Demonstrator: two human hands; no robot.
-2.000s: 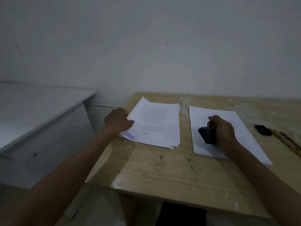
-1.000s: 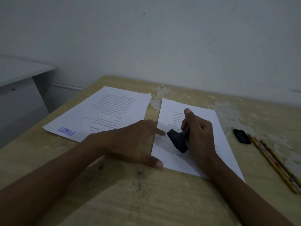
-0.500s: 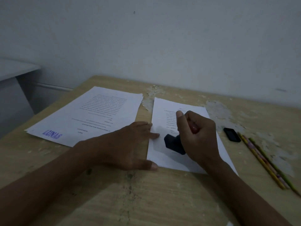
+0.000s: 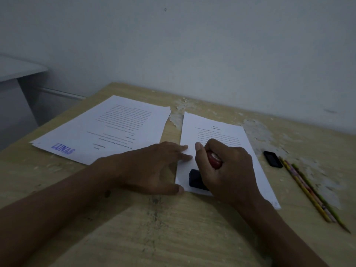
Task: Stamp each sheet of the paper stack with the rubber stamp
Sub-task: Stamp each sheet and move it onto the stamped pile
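My right grip (image 4: 221, 168) wraps the rubber stamp (image 4: 198, 179), block down on the near corner of the paper stack (image 4: 215, 135), my left grip (image 4: 154, 168) flat beside it pinning the edge; left of both, the stamped pile (image 4: 107, 130) shows LUNAS, so sheets remain.

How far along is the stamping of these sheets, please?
Done: the left pile's top sheet bears a blue LUNAS mark. In hand: the right hand presses the rubber stamp onto the right stack while the left hand steadies its edge. Left: any sheets beneath; their number isn't visible.
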